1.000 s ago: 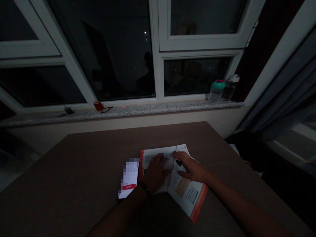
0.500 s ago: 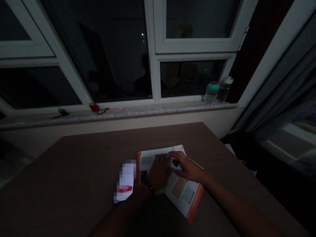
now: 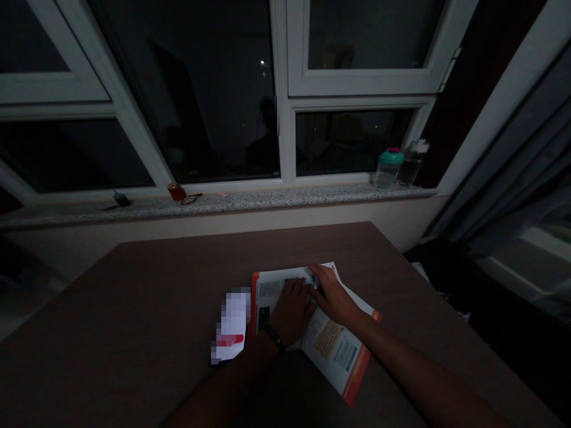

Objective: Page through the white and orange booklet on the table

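Observation:
An open book (image 3: 341, 362) with orange-red page edges lies on the dark wooden table. My left hand (image 3: 291, 310), with a dark band at its wrist, rests flat on the left page near the fold, fingers stretched forward. On the right page, close to the top of the fold, lies my right hand (image 3: 333, 295); its fingers are extended, with the thumb apart. The two hands almost meet and cover part of the print. Just left of the book is a phone (image 3: 232, 324) with a lit, blurred-out screen, next to my left forearm.
Behind the table (image 3: 178, 279) runs a speckled stone windowsill (image 3: 267, 199). It bears a small red jar (image 3: 176, 192), a dark small item (image 3: 120, 199), a teal-lidded shaker bottle (image 3: 389, 168) and a clear bottle (image 3: 413, 163). A grey curtain (image 3: 504, 160) hangs at the right.
My right hand has slid slightly up and inward along the fold, uncovering the right page's outer edge. My left hand stays flat on the book. The whole view has shifted a little.

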`<state>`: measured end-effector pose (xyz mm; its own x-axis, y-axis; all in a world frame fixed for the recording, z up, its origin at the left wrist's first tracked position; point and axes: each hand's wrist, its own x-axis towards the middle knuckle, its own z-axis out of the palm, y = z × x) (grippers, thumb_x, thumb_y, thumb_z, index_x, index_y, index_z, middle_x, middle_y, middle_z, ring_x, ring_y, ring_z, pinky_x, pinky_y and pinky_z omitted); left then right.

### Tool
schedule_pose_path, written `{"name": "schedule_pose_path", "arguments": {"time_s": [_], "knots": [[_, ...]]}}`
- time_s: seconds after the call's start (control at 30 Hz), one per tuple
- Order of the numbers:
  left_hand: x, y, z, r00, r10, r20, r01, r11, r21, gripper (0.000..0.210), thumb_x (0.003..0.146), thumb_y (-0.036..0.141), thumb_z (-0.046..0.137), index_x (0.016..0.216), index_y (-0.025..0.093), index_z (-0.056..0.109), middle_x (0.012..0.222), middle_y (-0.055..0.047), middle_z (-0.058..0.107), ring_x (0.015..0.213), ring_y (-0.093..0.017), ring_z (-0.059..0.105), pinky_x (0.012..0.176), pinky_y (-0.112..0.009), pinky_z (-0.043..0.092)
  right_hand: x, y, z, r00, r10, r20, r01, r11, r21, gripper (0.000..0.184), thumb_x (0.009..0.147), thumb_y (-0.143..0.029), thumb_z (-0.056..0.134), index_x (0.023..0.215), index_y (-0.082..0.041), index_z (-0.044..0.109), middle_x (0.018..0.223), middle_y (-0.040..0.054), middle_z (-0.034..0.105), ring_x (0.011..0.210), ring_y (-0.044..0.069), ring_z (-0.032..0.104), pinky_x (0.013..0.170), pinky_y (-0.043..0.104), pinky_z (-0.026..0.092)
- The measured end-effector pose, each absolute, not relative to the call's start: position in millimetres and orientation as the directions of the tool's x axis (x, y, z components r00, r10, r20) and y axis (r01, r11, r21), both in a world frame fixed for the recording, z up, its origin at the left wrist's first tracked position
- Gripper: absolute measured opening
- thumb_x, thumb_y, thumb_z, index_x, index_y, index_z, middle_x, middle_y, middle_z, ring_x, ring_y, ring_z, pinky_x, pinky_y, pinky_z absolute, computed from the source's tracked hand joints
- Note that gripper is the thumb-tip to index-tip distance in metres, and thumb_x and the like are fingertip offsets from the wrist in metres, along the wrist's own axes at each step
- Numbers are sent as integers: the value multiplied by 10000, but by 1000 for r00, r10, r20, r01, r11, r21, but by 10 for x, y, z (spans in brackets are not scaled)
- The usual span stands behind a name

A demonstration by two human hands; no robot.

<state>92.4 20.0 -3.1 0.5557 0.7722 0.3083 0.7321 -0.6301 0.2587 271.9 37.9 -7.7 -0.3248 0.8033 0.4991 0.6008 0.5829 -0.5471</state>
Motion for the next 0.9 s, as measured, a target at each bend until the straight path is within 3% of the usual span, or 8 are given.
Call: {"name": "schedule_pose_path", "arguments": {"time_s": [0.9], "knots": [[882, 210, -52, 562, 788, 253, 733, -616, 289, 424, 994, 341, 467, 1384, 174, 446, 1478, -121, 419, 1382, -292, 350, 1136, -509, 308, 2982, 207, -77, -416, 814, 405, 653, 578, -490, 581, 942, -243, 495, 1481, -246, 276, 1427, 120, 423, 1353, 275, 374, 1139, 512, 346]]}}
